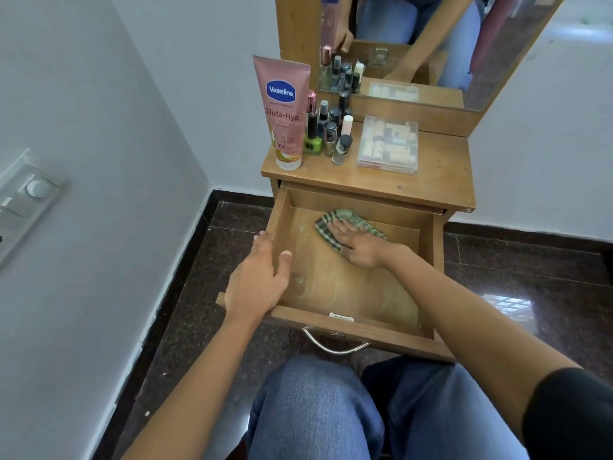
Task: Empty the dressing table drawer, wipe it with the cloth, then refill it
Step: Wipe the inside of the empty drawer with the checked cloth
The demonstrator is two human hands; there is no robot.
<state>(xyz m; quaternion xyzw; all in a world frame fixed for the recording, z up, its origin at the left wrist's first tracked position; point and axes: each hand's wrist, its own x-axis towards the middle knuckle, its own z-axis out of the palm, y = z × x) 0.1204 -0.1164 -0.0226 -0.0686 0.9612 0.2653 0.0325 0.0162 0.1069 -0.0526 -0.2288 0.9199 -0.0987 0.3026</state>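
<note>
The right hand's (356, 242) fingers lie straight and close together, flat on a green checked cloth (345, 216) at the upper middle of the drawer floor. The palm covers the cloth's near part, so how it is folded there cannot be told. The left hand's (262, 277) fingers lie nearly straight along the top of the drawer's left wall, with the thumb spread apart and hanging inside. Its outer fingers are hidden behind the hand.

The drawer (365, 330) is pulled well out in the middle of the frame. Its floor is bare but for the cloth and pale smears, with open room toward the lower right. Its back end is hidden under the table top (441, 174), and the right forearm crosses its lower right corner. A metal handle (335, 348) hangs at the front, just above the person's knees.

On the table top a pink lotion tube (282, 111) stands at the left edge, small bottles (328, 131) beside it, then a clear box (388, 144) whose contents are hard to make out. The mirror (431, 44) is cut off at the top of the frame. A switch plate (26, 194) on the left wall is blurred.
</note>
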